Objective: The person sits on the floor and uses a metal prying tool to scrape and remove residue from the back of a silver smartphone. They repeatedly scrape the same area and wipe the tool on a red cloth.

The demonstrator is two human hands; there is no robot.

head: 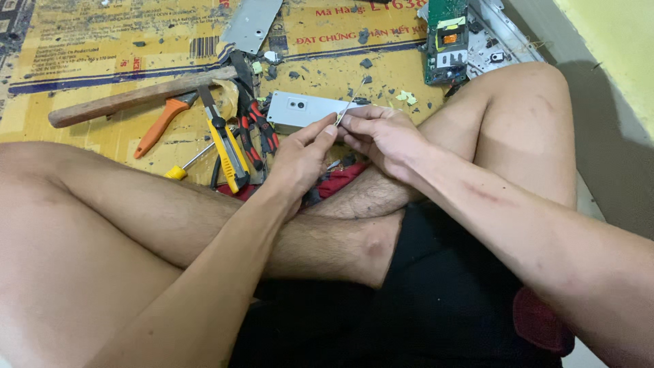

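I sit cross-legged on flattened cardboard point(102, 48). My left hand point(300, 160) and my right hand point(381, 136) meet above my shins, and both pinch a thin metal strip point(349, 105) that sticks up between the fingertips. Just beyond the fingers lies a flat grey metal plate point(300, 109) with a small round opening. What the strip joins to under my fingers is hidden.
To the left lie a wooden-handled hammer point(136, 99), an orange-handled tool point(160, 126), a yellow utility knife point(228, 146), red-handled pliers point(259, 129) and a yellow-handled screwdriver point(184, 167). A green circuit board point(446, 41), another grey plate point(251, 24) and dark debris lie farther off. A yellow wall point(613, 41) stands right.
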